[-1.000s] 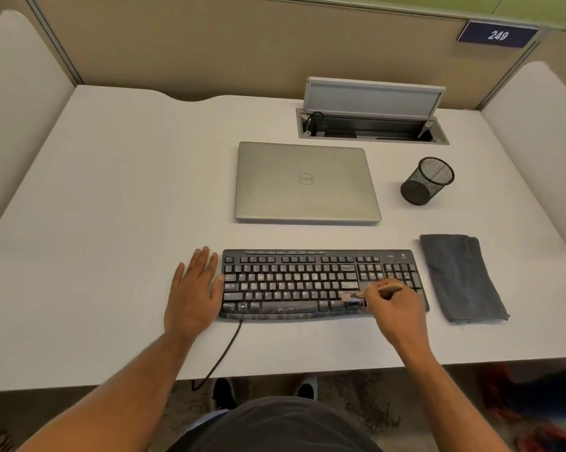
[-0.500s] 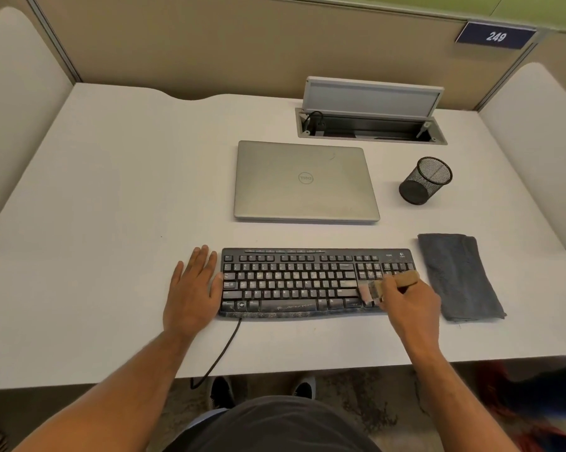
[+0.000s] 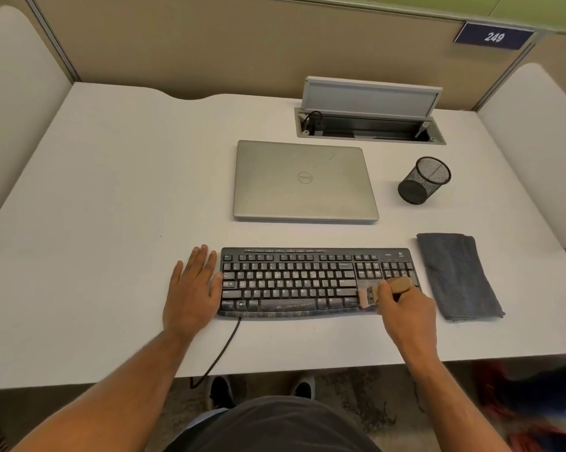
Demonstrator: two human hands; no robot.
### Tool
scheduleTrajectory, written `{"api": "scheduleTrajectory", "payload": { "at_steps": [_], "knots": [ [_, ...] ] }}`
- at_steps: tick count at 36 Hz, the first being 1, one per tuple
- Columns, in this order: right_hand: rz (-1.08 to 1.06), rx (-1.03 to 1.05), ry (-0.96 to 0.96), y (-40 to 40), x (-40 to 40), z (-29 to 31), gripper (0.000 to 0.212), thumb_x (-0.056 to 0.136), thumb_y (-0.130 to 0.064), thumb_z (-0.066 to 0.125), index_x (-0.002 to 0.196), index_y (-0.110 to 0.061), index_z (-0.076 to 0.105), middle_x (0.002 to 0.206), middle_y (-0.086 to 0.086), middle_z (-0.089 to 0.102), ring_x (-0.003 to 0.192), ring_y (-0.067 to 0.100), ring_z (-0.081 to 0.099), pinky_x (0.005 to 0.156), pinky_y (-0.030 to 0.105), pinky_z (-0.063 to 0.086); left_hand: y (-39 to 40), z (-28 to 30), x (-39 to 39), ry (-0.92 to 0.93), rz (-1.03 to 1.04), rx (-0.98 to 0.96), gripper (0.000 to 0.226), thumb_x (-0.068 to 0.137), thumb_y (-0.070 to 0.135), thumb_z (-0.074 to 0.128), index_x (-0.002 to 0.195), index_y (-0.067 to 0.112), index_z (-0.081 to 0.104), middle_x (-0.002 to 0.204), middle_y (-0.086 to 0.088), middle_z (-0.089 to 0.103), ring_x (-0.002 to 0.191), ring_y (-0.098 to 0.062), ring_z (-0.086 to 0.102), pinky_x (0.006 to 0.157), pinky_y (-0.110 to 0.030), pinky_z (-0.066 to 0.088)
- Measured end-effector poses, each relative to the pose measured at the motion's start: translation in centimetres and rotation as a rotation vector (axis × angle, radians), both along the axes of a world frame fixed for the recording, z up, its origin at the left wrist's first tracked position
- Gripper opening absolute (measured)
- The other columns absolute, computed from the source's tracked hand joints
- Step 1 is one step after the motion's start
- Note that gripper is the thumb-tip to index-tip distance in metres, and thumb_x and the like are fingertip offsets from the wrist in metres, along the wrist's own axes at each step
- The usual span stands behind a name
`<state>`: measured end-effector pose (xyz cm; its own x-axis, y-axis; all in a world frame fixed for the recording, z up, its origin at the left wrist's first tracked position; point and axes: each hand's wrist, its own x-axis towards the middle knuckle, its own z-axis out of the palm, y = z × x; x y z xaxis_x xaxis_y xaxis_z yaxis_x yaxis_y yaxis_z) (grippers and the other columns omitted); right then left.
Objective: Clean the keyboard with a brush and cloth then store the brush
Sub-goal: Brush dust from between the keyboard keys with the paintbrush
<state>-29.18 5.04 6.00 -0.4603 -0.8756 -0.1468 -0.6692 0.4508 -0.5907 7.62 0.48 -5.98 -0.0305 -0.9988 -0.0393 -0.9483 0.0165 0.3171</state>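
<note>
A black wired keyboard [image 3: 294, 282] lies near the front of the white desk [image 3: 112, 223], dusty along its lower edge. My right hand [image 3: 405, 311] grips a small wooden-handled brush [image 3: 400, 284]; its pale bristles rest on the keys at the keyboard's lower right, by the arrow keys. My left hand [image 3: 192, 291] lies flat on the desk, fingers straight, against the keyboard's left end. A folded grey cloth [image 3: 457, 275] lies right of the keyboard. A black mesh cup [image 3: 423, 181] stands behind the cloth.
A shut silver laptop [image 3: 304, 181] sits behind the keyboard. Further back an open cable box [image 3: 369, 125] with a raised lid is set in the desk. The keyboard's cable [image 3: 222, 350] hangs over the front edge. Partition walls stand on three sides.
My right hand has swept the brush rightward along the lower keys, from near the bottom row to the arrow-key area, then drawn it slightly down. My left hand has stayed put.
</note>
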Motion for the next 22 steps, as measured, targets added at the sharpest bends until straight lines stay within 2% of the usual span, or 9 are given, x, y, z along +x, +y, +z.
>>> {"api": "scheduleTrajectory", "payload": {
  "at_steps": [3, 4, 9, 13, 17, 19, 22],
  "knots": [
    [0.043, 0.027, 0.013, 0.3, 0.3, -0.3, 0.04, 0.107, -0.032, 0.053, 0.073, -0.013, 0.061, 0.064, -0.001, 0.066, 0.056, 0.016, 0.062, 0.05, 0.026, 0.043, 0.0, -0.1, 0.1, -0.003, -0.003, 0.004, 0.071, 0.102, 0.049, 0.005, 0.161, 0.017, 0.024, 0.17, 0.002, 0.013, 0.157, -0.012, 0.004, 0.128, -0.043, 0.008],
    [0.059, 0.04, 0.025, 0.4, 0.3, -0.4, 0.039, 0.107, -0.031, 0.053, 0.072, -0.013, 0.061, 0.062, -0.001, 0.065, 0.056, 0.015, 0.062, 0.05, 0.026, 0.043, 0.0, -0.1, 0.1, -0.005, -0.004, 0.003, 0.071, 0.102, 0.049, 0.005, 0.161, 0.016, 0.024, 0.17, 0.002, 0.012, 0.157, -0.012, 0.004, 0.128, -0.043, 0.008],
    [0.051, 0.062, 0.028, 0.6, 0.0, -0.3, 0.045, 0.105, -0.028, 0.055, 0.065, -0.009, 0.058, 0.059, 0.008, 0.065, 0.049, 0.017, 0.055, 0.05, 0.032, 0.045, 0.0, -0.1, 0.0, 0.003, -0.001, 0.005, 0.071, 0.101, 0.05, 0.004, 0.162, 0.017, 0.023, 0.17, 0.002, 0.012, 0.157, -0.012, 0.004, 0.128, -0.043, 0.008],
    [0.063, -0.023, 0.051, 0.8, 0.3, -0.4, 0.045, 0.106, -0.03, 0.054, 0.066, -0.012, 0.056, 0.053, 0.002, 0.059, 0.046, 0.012, 0.049, 0.048, 0.03, 0.043, 0.0, -0.1, 0.1, 0.001, -0.003, -0.006, 0.071, 0.102, 0.049, 0.004, 0.161, 0.016, 0.027, 0.17, -0.001, 0.016, 0.157, -0.014, 0.008, 0.128, -0.045, 0.011],
    [0.134, 0.028, 0.076, 1.0, 0.8, -0.2, 0.044, 0.107, -0.032, 0.053, 0.067, -0.014, 0.056, 0.053, -0.003, 0.056, 0.046, 0.009, 0.048, 0.049, 0.026, 0.039, 0.1, 0.0, 0.0, -0.002, -0.001, -0.008, 0.071, 0.102, 0.049, 0.005, 0.16, 0.016, 0.028, 0.169, -0.001, 0.018, 0.157, -0.015, 0.01, 0.128, -0.044, 0.012],
    [0.159, 0.053, 0.066, 1.0, 0.8, -0.3, 0.046, 0.106, -0.03, 0.054, 0.063, -0.014, 0.057, 0.05, -0.003, 0.056, 0.043, 0.008, 0.047, 0.048, 0.029, 0.041, 0.1, 0.0, 0.0, 0.005, 0.001, -0.011, 0.071, 0.102, 0.049, 0.007, 0.16, 0.016, 0.029, 0.169, -0.001, 0.019, 0.157, -0.015, 0.01, 0.128, -0.044, 0.012],
    [0.118, 0.004, 0.056, 1.1, 0.8, -0.3, 0.048, 0.106, -0.029, 0.055, 0.061, -0.014, 0.054, 0.048, -0.005, 0.053, 0.041, 0.007, 0.044, 0.046, 0.029, 0.04, 0.1, 0.1, 0.0, 0.005, 0.0, -0.01, 0.071, 0.102, 0.05, 0.006, 0.16, 0.015, 0.028, 0.169, 0.0, 0.018, 0.157, -0.014, 0.009, 0.128, -0.044, 0.011]
  ]
}}
